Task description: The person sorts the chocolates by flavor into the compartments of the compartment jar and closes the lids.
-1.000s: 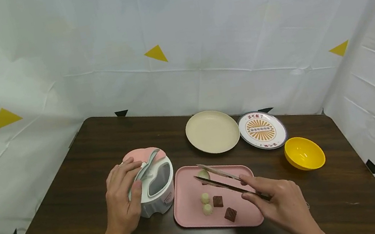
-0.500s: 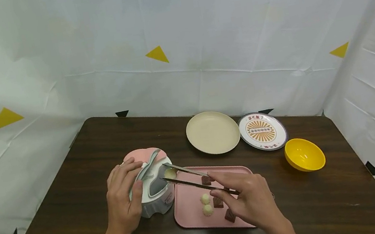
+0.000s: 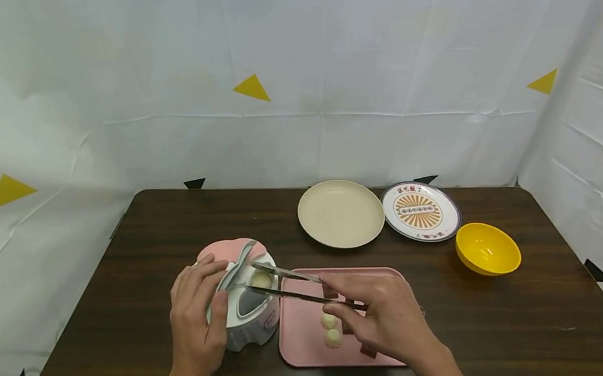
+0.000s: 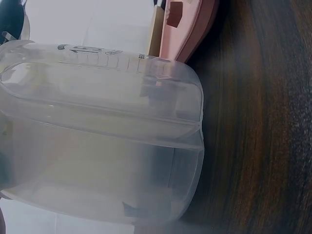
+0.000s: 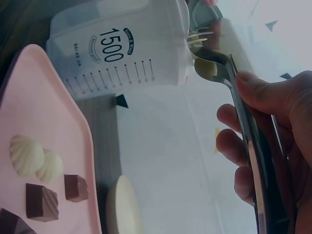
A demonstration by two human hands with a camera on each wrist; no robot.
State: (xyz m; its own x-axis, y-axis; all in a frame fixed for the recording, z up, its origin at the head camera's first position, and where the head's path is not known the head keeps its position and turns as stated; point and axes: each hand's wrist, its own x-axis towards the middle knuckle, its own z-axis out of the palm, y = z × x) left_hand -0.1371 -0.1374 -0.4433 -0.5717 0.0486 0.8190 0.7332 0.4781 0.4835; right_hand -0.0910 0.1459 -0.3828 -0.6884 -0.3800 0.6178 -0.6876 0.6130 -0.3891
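Note:
My left hand (image 3: 194, 317) grips the left side of a translucent measuring container (image 5: 105, 53) marked 1500. Its white lid (image 3: 236, 317) has a pink flap (image 3: 225, 250) raised beside a hole, and a grey curved piece (image 3: 237, 265) lies across the top. With my right hand (image 3: 386, 309) I hold metal tongs (image 3: 291, 273), which have a spoon-shaped end and a forked end. A round cream-coloured chocolate (image 3: 261, 279) sits between the tong tips, over the lid's hole. On a pink tray (image 3: 303, 345) lie two cream swirled chocolates (image 5: 27, 156) and brown square chocolates (image 5: 41, 202), partly hidden by my right hand.
Behind the tray stands a beige plate (image 3: 341, 214). Touching or close to it is a white patterned plate (image 3: 421, 211). A yellow bowl (image 3: 487, 248) stands at the right. White sheeting (image 3: 347, 29) surrounds the dark wooden table (image 3: 542, 321).
My right hand has moved left with the tongs, carrying the round chocolate from the tray to above the container's hole. My left hand has stayed at the container.

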